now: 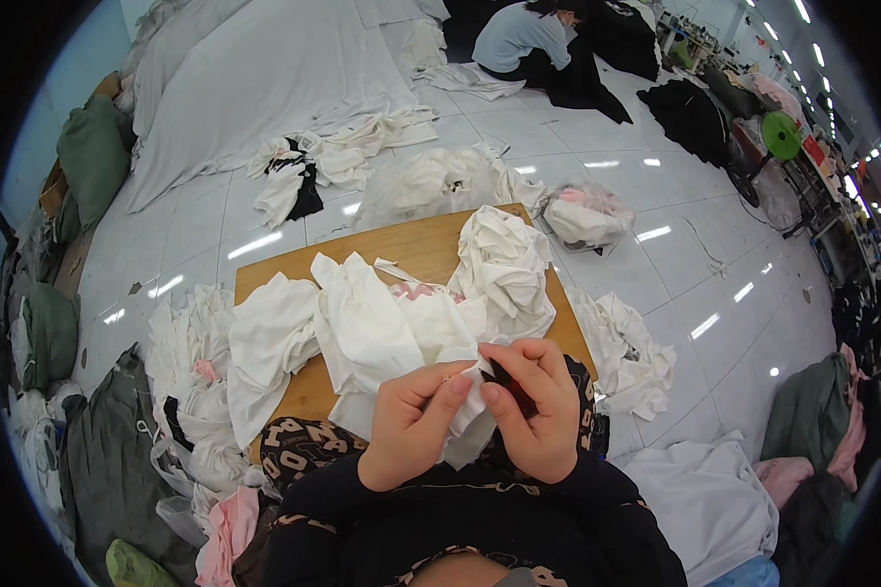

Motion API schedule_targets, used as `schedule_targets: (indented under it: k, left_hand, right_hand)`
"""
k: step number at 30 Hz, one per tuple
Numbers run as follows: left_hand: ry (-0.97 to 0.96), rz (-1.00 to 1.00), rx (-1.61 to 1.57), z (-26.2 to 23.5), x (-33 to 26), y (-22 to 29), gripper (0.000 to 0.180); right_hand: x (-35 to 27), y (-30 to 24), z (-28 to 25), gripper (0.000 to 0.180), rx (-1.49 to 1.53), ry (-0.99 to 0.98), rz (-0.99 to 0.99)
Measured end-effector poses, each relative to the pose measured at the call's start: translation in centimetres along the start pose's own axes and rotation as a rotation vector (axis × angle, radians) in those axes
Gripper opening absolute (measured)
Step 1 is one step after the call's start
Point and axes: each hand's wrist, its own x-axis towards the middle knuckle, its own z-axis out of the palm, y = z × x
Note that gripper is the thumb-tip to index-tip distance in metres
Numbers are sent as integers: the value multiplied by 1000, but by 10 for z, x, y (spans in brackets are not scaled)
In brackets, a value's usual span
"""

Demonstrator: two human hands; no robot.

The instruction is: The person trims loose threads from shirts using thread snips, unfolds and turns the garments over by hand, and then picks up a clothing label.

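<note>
At the lower centre of the frame, two hands work close together. The left hand (pixel 413 423) is curled, thumb and forefinger pinching a fold of the white garment (pixel 382 338). The right hand (pixel 532 411) is closed likewise on the same fold, with one small dark tool (pixel 507 383) partly hidden between its fingers; its kind cannot be told. The garment runs from the hands up onto one wooden worktop (pixel 416 245) at the centre of the frame, where it lies among a heap of white cloth; a second crumpled white piece (pixel 504 259) sits at the worktop's right end. On the tiled floor (pixel 700 284), one white pile (pixel 191 362) lies left of the worktop and one smaller pile (pixel 626 352) lies right of it. Beyond the worktop stand two clear bags (pixel 585 215) of cloth. One large grey sheet (pixel 264 78) covers the upper left. One seated person (pixel 524 39) is at the upper centre, well apart.
</note>
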Motion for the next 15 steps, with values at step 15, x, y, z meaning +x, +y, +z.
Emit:
schedule_targets:
  k: [15]
  left_hand:
    - [30,-12,-66,4,-2,-4,25]
  right_hand:
    - [0,0,1,32,-60,33,-73]
